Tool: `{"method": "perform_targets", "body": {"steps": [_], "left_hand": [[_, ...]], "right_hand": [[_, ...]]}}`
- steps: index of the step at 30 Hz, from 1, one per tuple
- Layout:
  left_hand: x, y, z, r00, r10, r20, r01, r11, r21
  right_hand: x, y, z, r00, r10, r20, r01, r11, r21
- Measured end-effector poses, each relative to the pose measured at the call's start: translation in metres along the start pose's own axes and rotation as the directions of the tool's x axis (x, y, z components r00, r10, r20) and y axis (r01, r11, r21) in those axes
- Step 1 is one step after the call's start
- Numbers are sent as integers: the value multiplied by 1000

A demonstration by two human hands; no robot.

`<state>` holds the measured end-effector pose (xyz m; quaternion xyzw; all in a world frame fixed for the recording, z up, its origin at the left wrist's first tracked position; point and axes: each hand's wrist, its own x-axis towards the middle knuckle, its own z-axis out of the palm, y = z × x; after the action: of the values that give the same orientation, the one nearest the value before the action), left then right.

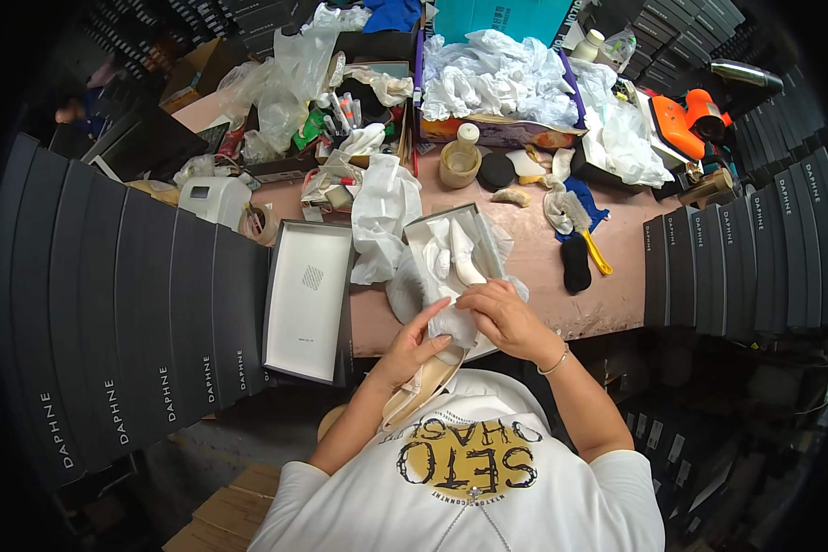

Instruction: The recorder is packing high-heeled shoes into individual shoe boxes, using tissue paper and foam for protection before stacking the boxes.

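Observation:
A beige shoe (423, 385) is close to my body, below a bunch of white tissue paper (453, 326). My left hand (412, 351) is closed around the shoe's upper part, thumb and forefinger bordering the paper. From the right, my right hand (506, 319) has its fingers bent together on the same paper; its fingertips are partly hidden. Just beyond both hands stands an open shoe box (440, 217) lined with white paper, and a white wrapped shape (467, 256) lies in it. To the left lies the box's pale, upturned lid (308, 299).
Dark shoe boxes are stacked at left (147, 304) and right (736, 267). Farther back are a carton of crumpled paper (497, 78), a bottle in a round holder (460, 158), a yellow-handled brush (594, 248), a black pad (575, 265) and an orange device (676, 129).

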<state>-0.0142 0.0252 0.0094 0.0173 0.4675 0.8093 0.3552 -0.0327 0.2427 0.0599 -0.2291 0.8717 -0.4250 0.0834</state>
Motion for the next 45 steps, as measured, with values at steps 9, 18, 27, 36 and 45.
{"method": "perform_targets", "body": {"steps": [9, 18, 27, 36, 45], "left_hand": [[1, -17, 0, 986, 168, -22, -116, 763, 636], [10, -9, 9, 994, -95, -60, 104, 976, 191], [23, -9, -28, 965, -100, -243, 73, 991, -116], [41, -20, -24, 850, 18, -526, -112, 983, -147], [40, -13, -4, 883, -168, -438, -16, 923, -386]], "right_hand": [[13, 14, -16, 935, 43, 351, -44, 999, -7], [2, 22, -10, 919, 207, 336, -274, 947, 166], [-32, 49, -9, 839, 525, 143, -441, 503, 744], [-16, 46, 35, 730, 499, -466, -144, 780, 609], [15, 49, 9, 651, 469, -597, -122, 841, 528]]}}
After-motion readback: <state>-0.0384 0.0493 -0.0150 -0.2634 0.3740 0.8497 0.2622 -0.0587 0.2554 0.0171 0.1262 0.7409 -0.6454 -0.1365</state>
